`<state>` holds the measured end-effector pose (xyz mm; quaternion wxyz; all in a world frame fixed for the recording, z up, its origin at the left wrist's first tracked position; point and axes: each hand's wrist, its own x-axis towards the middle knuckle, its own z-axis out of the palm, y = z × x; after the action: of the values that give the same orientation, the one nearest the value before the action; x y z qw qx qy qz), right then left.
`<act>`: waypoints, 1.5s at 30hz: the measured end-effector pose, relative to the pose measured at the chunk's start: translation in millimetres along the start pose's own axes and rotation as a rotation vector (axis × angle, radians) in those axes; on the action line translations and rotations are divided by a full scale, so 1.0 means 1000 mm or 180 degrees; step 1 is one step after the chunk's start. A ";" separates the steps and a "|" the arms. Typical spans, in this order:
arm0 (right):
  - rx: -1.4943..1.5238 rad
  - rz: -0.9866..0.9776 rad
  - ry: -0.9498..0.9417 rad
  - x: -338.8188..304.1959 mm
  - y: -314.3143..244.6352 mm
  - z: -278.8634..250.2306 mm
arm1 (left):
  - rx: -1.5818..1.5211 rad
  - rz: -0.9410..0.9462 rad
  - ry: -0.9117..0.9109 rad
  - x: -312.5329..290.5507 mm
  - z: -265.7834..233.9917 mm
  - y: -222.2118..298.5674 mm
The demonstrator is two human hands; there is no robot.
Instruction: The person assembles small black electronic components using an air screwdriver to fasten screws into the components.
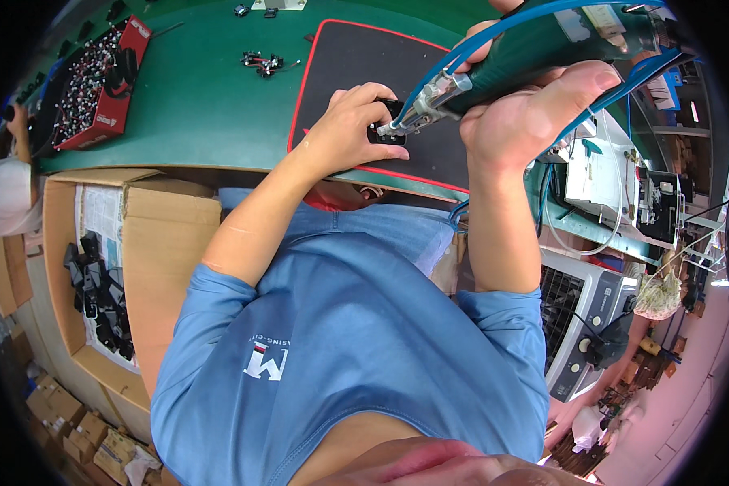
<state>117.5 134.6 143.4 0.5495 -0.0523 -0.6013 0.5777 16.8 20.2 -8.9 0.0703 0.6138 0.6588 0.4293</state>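
Observation:
My left hand (342,128) is closed around a small black plastic part (394,108), fingers over its far side and thumb at its near edge. It steadies the part on a black mat (344,69) with a red border. In my right hand (514,121) lies a thick green power screwdriver (535,53), its thumb stretched along the near side. Blue hoses (454,61) run along the tool. Its metal nose (421,109) slants down to the left, with the tip at the part. Whether the tip touches the part, I cannot tell.
A red box (112,130) full of small parts stands left on the green table (194,97). Dark pieces (263,63) lie left of the mat. Below the table edge, a carton (170,267) holds black parts (97,292). White equipment (591,174) sits at the right. Another person (10,194) is far left.

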 end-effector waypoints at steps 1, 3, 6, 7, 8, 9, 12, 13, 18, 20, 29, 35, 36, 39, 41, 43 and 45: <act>0.0021 0.0010 0.0146 -0.001 0.000 0.004 | 0.0000 -0.0006 0.0003 0.000 0.001 -0.001; 0.0333 0.0220 0.0314 -0.002 -0.017 0.016 | -0.0015 0.0151 0.0220 0.001 0.003 -0.002; 0.0492 0.0251 0.0266 0.000 -0.007 0.008 | -0.0059 0.0039 0.0132 0.000 0.002 0.000; 0.0335 0.0076 0.0056 0.001 -0.002 0.004 | -0.0056 0.0043 0.0131 0.001 0.001 0.000; 0.0336 0.0071 0.0058 -0.002 -0.001 -0.001 | -0.0074 0.0018 0.0113 0.001 0.001 0.000; 0.0513 0.0247 0.0209 -0.003 -0.013 0.009 | -0.0090 -0.0021 0.0096 0.000 0.001 0.000; 0.0677 0.0405 0.0607 -0.004 -0.017 0.023 | -0.0042 -0.0078 0.0011 0.000 -0.002 0.003; 0.0663 0.0394 0.0851 -0.003 -0.015 0.024 | -0.0042 -0.0077 0.0012 0.001 -0.003 0.003; -0.0311 0.0186 -0.0259 0.000 0.008 -0.016 | -0.0085 0.0016 0.0123 0.002 0.001 0.000; -0.0227 0.0343 -0.0235 -0.003 0.010 -0.019 | -0.0010 0.0034 0.0108 0.000 0.003 0.001; 0.0084 0.0332 -0.0083 0.024 -0.068 0.022 | -0.0072 0.0110 0.0161 -0.001 0.000 -0.001; 0.0432 0.0448 0.0037 0.014 -0.032 0.022 | -0.0187 0.0027 0.0103 0.000 -0.003 0.004; 0.0507 0.0735 0.0053 0.010 -0.029 0.021 | -0.0168 0.0002 0.0055 0.000 -0.002 0.002; 0.0130 0.0339 0.0042 0.003 0.004 0.015 | -0.0152 0.0165 0.0225 0.001 0.001 0.003; 0.0470 0.0810 0.0098 0.001 -0.008 0.017 | -0.0137 0.0104 0.0160 0.000 -0.001 0.003; 0.0195 0.0433 0.0023 -0.003 0.015 0.007 | -0.0120 0.0070 0.0077 0.001 -0.002 0.005; 0.0171 0.0461 0.0013 -0.006 0.018 0.005 | -0.0100 0.0113 0.0156 0.001 -0.001 0.005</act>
<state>106.0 133.7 127.5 0.5087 -0.0821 -0.5792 0.6317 19.7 19.6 -4.5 0.0561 0.6135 0.6425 0.4557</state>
